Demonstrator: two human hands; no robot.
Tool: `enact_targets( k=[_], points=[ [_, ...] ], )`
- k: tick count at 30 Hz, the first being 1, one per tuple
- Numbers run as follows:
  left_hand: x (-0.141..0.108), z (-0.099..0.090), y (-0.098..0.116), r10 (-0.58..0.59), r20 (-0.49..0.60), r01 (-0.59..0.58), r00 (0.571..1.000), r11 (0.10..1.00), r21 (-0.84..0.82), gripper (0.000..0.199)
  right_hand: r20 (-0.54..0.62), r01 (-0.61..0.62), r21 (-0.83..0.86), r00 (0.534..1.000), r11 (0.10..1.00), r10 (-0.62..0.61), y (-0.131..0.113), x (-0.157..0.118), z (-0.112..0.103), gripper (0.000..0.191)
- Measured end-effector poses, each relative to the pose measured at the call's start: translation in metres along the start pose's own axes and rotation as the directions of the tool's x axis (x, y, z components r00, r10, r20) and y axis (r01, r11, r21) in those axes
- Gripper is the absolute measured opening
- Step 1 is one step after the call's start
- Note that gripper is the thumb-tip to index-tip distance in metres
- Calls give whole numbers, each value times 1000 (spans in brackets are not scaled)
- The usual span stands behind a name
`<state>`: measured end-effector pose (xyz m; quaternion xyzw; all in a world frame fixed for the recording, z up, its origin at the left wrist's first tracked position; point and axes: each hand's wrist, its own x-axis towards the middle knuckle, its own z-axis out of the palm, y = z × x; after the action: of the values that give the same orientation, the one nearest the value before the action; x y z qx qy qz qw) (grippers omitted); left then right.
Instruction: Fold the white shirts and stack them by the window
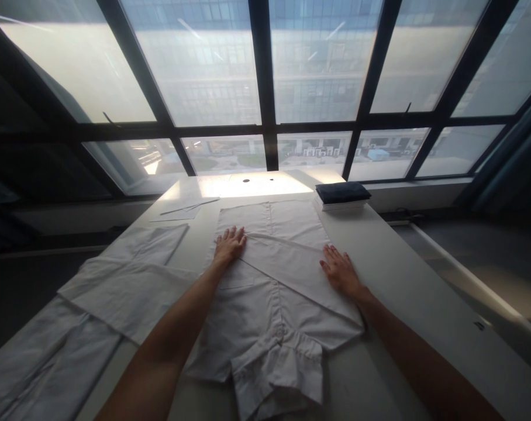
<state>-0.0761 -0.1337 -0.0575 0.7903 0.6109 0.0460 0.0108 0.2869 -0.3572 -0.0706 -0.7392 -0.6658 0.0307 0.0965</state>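
Note:
A white button-up shirt (265, 316) lies spread on the white table (406, 292), its collar (287, 368) toward me and its hem at the far end. One sleeve (287, 263) is folded slantwise across the body. My left hand (231, 242) rests flat on the shirt's left side, fingers spread, by the far end of that sleeve. On the right edge of the shirt lies my right hand (339, 269), palm down with fingers stretched out. Neither hand grips the cloth.
More white garments (129, 286) lie loosely along the table's left side. Thin white sheets (182, 210) are at the far left. A stack of folded cloth with a dark piece on top (342, 192) stands at the far right. Large windows (265, 70) rise beyond the table.

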Motion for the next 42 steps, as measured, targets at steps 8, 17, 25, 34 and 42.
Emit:
enact_targets(
  k=[8, 17, 25, 34, 42],
  points=[
    [-1, -2, 2, -6, 5, 6, 1000, 1000, -4, 62, -21, -209, -8, 978, 978, 209, 12, 1, -3, 63],
    [-1, -2, 2, -8, -1, 8, 1000, 1000, -13, 62, -197, 37, 12, 980, 999, -34, -15, -11, -9, 59],
    [-3, -2, 2, -6, 0, 6, 1000, 1000, -7, 62, 66, 140, 53, 988, 989, -143, -35, -16, -2, 61],
    [-2, -1, 1, -12, 6, 12, 1000, 1000, -19, 62, 22, 104, 38, 994, 994, -105, -35, -18, -1, 61],
    [-3, -1, 1, -17, 0, 17, 1000, 1000, -21, 62, -20, 2, 8, 1000, 1000, -2, -30, -16, 5, 64]
  ],
)
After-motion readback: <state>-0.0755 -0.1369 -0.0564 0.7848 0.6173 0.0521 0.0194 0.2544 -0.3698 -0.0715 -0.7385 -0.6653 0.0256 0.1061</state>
